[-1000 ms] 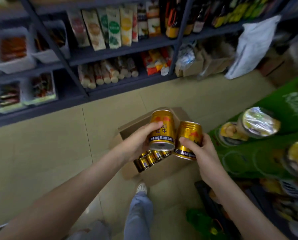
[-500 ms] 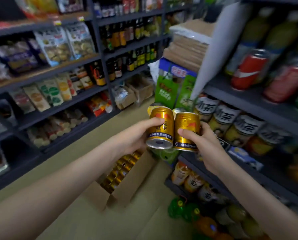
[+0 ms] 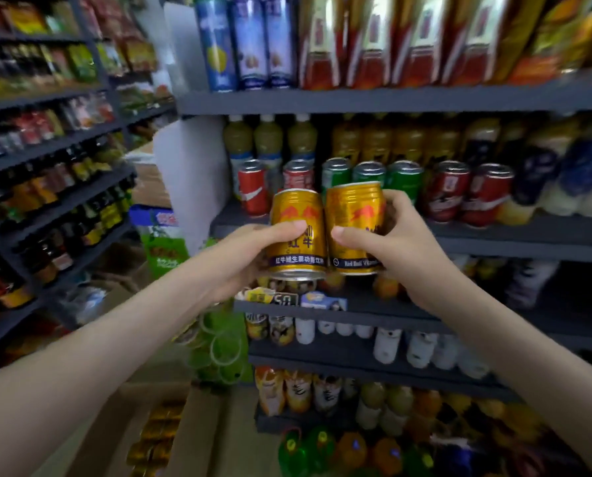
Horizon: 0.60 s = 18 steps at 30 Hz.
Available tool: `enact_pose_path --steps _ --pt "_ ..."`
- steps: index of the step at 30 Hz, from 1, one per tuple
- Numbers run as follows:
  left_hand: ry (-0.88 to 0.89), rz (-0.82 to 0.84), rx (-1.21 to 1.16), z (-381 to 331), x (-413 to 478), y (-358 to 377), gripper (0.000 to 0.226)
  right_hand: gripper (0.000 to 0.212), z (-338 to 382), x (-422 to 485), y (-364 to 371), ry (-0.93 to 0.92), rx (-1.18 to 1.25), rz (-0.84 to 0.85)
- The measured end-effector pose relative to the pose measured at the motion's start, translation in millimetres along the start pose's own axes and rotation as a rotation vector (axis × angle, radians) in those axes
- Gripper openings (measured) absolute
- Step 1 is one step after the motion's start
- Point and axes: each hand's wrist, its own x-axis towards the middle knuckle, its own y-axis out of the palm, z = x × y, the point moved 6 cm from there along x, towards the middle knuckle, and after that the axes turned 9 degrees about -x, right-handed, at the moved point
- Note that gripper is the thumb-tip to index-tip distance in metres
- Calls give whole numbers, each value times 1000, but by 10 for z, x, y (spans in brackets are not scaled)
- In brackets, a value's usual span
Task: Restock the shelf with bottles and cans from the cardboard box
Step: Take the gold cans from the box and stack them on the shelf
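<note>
A person stood in front of the drinks shelf (image 3: 494, 241) with both bare arms stretched out. The left arm came up from eight o'clock and the right arm came up from four o'clock. The two hands met near the middle.

The left hand (image 3: 249, 251) held a gold can (image 3: 296, 235). Its thumb lay across the front of the can and its fingers curled round the back, so its grip was clamped on that can. The right hand (image 3: 391, 242) held a second gold can (image 3: 354, 222) the same way, thumb in front and fingers wrapped over the far side. Its grip was clamped on that can too.

The two cans stood upright, side by side and touching. The second one was at three o'clock from the first and a bit higher. Both were up in the air in front of the shelf edge.

Just behind them, at twelve o'clock, red cans (image 3: 253, 191) and green cans (image 3: 403, 182) stood in a row on the shelf board.

The cardboard box (image 3: 198, 435) sat low down at seven o'clock. It was open, with more gold cans (image 3: 155, 432) lined up inside.
</note>
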Motion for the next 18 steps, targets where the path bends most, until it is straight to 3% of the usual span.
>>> enact_pose_path --steps 5,14,18 --pt "112 52 3 -310 94 945 39 66 102 -186 -970 -119 -70 -25" --pt "370 104 209 -1032 412 2551 57 85 318 -197 -2797 -345 -216 -96" --pt "453 83 235 -1392 515 3019 61 80 402 -4 -3367 -434 -311 -145"
